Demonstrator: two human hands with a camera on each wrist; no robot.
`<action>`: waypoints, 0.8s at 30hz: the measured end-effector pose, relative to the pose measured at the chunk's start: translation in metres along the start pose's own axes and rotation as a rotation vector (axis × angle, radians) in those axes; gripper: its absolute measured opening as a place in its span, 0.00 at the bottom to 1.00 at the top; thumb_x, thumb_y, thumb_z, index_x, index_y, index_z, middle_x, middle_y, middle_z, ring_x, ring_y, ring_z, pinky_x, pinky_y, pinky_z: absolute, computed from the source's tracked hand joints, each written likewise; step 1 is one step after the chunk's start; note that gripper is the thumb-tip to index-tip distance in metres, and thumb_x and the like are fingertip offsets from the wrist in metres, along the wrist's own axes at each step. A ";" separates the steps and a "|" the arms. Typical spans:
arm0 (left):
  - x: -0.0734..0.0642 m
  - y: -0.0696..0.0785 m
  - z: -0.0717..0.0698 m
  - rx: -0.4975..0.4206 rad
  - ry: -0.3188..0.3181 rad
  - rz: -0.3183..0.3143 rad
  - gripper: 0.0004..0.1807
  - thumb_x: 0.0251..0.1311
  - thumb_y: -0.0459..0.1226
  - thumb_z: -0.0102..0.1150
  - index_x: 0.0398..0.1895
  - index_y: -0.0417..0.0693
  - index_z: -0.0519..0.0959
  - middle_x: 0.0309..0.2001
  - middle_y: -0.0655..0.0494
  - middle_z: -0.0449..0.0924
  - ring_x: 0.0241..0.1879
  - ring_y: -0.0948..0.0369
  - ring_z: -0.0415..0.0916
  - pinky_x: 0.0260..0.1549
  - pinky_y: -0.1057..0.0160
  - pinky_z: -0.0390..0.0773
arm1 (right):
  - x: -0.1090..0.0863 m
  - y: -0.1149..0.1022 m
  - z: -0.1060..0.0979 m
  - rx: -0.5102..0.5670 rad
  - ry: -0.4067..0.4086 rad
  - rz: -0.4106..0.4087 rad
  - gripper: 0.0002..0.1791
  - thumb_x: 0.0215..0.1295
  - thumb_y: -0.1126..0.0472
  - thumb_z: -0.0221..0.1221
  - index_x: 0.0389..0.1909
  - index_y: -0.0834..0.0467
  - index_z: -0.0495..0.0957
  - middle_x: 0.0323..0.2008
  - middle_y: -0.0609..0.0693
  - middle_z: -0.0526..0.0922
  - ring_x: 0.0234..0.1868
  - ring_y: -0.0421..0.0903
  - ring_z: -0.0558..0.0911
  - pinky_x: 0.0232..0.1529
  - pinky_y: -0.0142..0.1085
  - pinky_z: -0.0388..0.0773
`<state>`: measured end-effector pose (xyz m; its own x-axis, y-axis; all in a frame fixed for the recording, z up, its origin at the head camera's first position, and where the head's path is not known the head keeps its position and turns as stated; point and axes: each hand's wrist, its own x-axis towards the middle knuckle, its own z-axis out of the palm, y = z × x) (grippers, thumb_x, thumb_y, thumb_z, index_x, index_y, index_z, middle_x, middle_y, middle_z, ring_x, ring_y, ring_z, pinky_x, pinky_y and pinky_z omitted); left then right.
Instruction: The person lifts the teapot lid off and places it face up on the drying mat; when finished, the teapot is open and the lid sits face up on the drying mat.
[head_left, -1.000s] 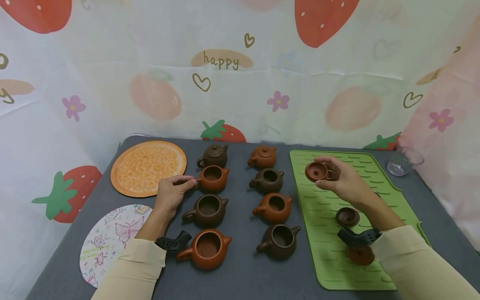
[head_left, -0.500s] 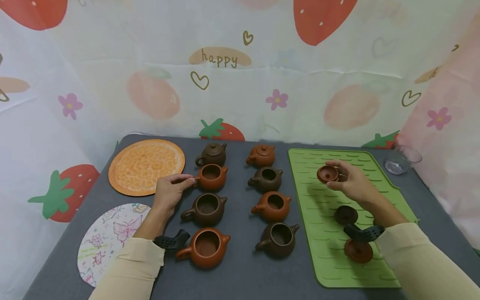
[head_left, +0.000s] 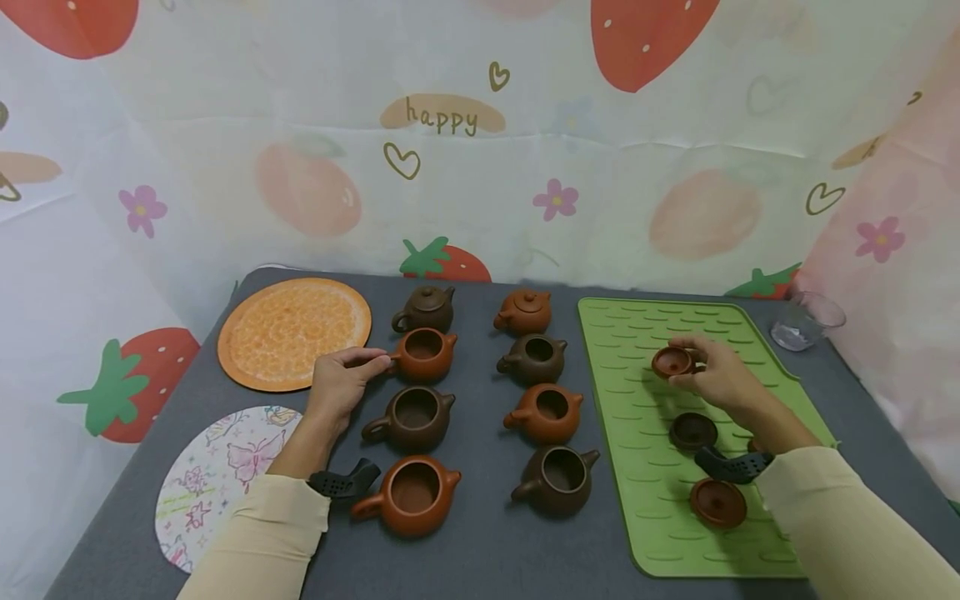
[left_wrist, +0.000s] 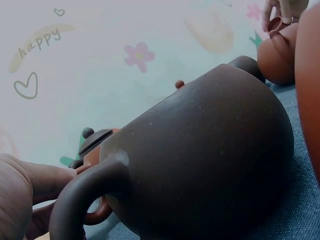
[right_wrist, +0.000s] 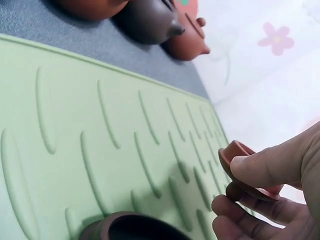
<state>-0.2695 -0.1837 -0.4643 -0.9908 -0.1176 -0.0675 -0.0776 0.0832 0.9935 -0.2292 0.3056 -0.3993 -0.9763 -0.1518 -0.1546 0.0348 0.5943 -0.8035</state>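
My left hand [head_left: 339, 385] pinches the handle of a small reddish-brown teapot [head_left: 423, 357], which stands lidless in the left column. In the left wrist view a dark teapot [left_wrist: 210, 145] fills the foreground and partly covers that grip. Over the green mat [head_left: 630, 467], my right hand [head_left: 720, 375] holds a reddish-brown teapot lid [head_left: 672, 362] by its edge between thumb and fingers. The lid is upside down, its knob pointing downward in the right wrist view. Below it on the mat lie a dark lid [head_left: 693, 432] and a reddish lid [head_left: 717, 503], also upturned.
Two columns of teapots occupy the table's middle; the rear dark teapot [head_left: 427, 309] and rear reddish teapot [head_left: 524, 312] wear lids. An orange round mat [head_left: 296, 333] and a butterfly-patterned round mat [head_left: 202, 492] lie left. A clear glass cup [head_left: 806, 322] is at the far right.
My right hand has carried the reddish lid rightward and toward me over the green mat, lowering it. My left hand stays on the teapot handle.
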 end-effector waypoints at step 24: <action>0.003 -0.003 -0.002 0.025 0.006 -0.004 0.17 0.57 0.38 0.69 0.46 0.34 0.83 0.33 0.57 0.82 0.33 0.62 0.75 0.29 0.68 0.74 | 0.004 0.017 0.005 -0.101 0.034 0.096 0.32 0.64 0.68 0.60 0.67 0.70 0.61 0.49 0.67 0.70 0.46 0.58 0.73 0.39 0.43 0.71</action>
<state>-0.2719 -0.1859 -0.4676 -0.9897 -0.1243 -0.0707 -0.0843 0.1079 0.9906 -0.2317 0.3106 -0.4164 -0.9762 -0.0641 -0.2072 0.1089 0.6814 -0.7237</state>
